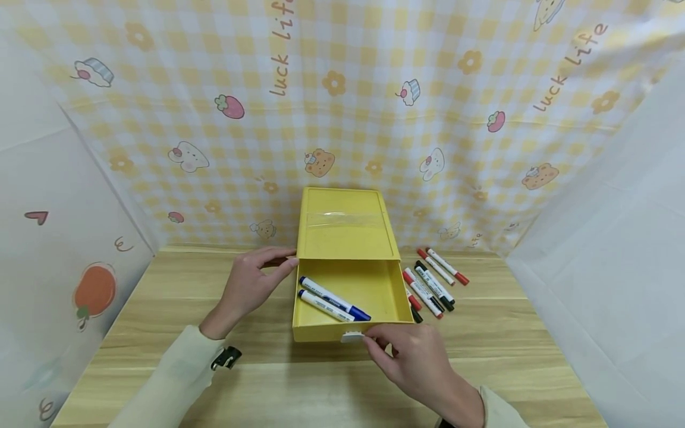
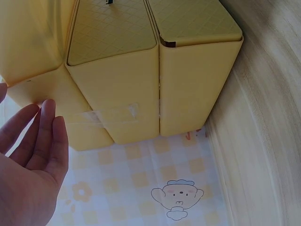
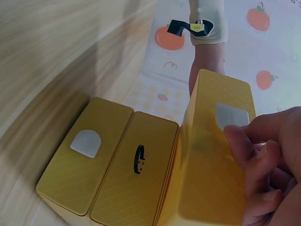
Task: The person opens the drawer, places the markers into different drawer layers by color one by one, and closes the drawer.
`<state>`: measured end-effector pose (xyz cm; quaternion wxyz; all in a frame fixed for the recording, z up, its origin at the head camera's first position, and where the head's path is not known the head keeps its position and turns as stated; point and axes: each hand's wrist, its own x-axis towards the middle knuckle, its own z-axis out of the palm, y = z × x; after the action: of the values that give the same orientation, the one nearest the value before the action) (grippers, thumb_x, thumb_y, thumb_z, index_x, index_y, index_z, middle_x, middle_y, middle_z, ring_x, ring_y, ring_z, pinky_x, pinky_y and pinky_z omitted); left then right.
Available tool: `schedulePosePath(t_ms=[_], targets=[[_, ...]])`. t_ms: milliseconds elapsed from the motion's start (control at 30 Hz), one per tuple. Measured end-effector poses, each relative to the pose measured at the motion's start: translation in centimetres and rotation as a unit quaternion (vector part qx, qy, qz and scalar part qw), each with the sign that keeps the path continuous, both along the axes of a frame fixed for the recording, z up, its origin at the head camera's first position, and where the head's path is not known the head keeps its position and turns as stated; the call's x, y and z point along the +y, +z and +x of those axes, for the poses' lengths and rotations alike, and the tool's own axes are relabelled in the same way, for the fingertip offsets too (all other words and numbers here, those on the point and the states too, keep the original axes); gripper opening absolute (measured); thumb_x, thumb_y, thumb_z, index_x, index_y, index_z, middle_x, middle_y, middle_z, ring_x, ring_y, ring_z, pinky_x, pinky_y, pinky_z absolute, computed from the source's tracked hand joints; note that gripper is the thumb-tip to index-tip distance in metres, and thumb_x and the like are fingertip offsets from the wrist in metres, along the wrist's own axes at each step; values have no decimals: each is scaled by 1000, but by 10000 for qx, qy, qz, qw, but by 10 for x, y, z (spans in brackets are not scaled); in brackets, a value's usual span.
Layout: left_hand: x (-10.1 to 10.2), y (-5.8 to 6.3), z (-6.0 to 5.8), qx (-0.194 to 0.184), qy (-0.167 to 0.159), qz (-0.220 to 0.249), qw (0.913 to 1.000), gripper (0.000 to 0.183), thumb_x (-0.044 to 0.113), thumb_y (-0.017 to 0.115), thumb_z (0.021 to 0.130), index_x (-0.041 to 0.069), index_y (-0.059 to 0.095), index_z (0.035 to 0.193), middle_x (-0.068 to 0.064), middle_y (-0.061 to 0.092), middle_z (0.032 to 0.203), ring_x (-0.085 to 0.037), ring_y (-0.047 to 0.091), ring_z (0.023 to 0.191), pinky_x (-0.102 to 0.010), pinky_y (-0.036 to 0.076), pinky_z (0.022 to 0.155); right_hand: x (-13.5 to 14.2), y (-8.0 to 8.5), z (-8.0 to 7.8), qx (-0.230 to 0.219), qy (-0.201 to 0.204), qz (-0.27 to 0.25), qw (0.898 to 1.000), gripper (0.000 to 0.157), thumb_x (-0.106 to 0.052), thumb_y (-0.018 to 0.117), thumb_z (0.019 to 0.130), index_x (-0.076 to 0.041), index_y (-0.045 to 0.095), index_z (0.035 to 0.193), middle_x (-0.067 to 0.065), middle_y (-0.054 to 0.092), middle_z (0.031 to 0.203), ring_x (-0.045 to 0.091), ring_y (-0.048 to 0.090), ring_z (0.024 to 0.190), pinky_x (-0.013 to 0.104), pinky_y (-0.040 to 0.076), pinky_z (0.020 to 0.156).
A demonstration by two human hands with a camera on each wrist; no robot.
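A yellow drawer cabinet (image 1: 348,238) stands on the table with its top drawer (image 1: 382,285) pulled out toward me. Two blue-capped markers (image 1: 334,299) lie slanted at the left inside that drawer. At its front, my right hand (image 1: 414,359) pinches the white pull tab (image 1: 351,337) between thumb and forefinger; the right wrist view shows this grip on the tab (image 3: 230,115) too. My left hand (image 1: 250,280) is at the cabinet's left side, its fingertips right by the top drawer's edge. Nearly straight fingers (image 2: 44,132) show beside the yellow wall in the left wrist view.
Several red and black markers (image 1: 434,285) lie on the wooden table (image 1: 514,333) just right of the cabinet. Below the open drawer are two shut drawers, one with a black handle (image 3: 139,159), one with a white tab (image 3: 86,143). A checked curtain (image 1: 342,119) hangs behind.
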<state>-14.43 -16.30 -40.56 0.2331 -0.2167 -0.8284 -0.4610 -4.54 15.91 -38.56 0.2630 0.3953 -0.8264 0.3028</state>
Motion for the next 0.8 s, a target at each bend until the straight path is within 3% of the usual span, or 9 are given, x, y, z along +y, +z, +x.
schedulePosePath(t_ms=[167, 367, 800], targets=[[0, 0, -1, 28, -6, 14, 10000, 20, 12, 83, 99, 3, 85, 117, -9, 83, 111, -27, 82, 92, -55, 68, 78, -2, 2, -1, -35, -64, 8, 10000, 16, -3, 87, 87, -17, 81, 90, -13, 74, 76, -11, 53, 58, 4, 40, 51], [0, 0, -1, 24, 14, -11, 10000, 20, 12, 83, 99, 3, 85, 117, -8, 83, 110, -27, 82, 92, -50, 69, 79, -3, 1, -4, -6, -78, 12, 10000, 15, -4, 86, 88, -18, 80, 88, -14, 73, 74, -10, 53, 57, 4, 39, 51], [0, 1, 1, -90, 28, -34, 9999, 20, 14, 82, 100, 4, 85, 118, -9, 83, 111, -27, 82, 94, -52, 68, 80, -6, 5, -11, -142, -231, 96, 9996, 16, -3, 86, 87, -18, 78, 84, -16, 69, 69, -11, 48, 53, 5, 35, 47]])
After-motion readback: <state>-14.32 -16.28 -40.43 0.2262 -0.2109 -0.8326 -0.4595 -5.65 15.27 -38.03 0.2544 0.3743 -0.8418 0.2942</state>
